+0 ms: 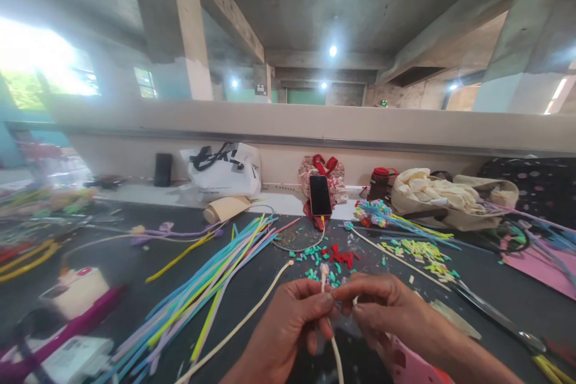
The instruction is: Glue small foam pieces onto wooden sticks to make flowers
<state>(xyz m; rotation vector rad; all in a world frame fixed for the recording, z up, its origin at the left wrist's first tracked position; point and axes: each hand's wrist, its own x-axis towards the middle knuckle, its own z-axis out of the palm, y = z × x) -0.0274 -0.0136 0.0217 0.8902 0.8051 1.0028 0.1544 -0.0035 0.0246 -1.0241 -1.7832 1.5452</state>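
Near the bottom centre, my left hand point(299, 318) is closed with thumb and forefinger around a cream cord-like stem point(335, 354). At its upper end sits a small pale tip point(324, 270), pointing away from me. Close against it, my right hand point(382, 312) is closed, its fingers pinching a small cream piece point(355, 300) beside the stem. A pink plastic object point(411, 363) shows under the right palm; I cannot tell whether that hand holds it. Small teal pieces point(312, 252) and red pieces point(342, 257) lie just beyond my fingertips.
Long coloured stems point(216, 288) lie to the left, with another cream stem point(252, 318) alongside. A phone point(320, 195) stands upright ahead, with a cable attached. Yellow-green cut pieces point(420, 252) and long scissors point(495, 315) are on the right. Bags line the back, including a white one point(225, 177).
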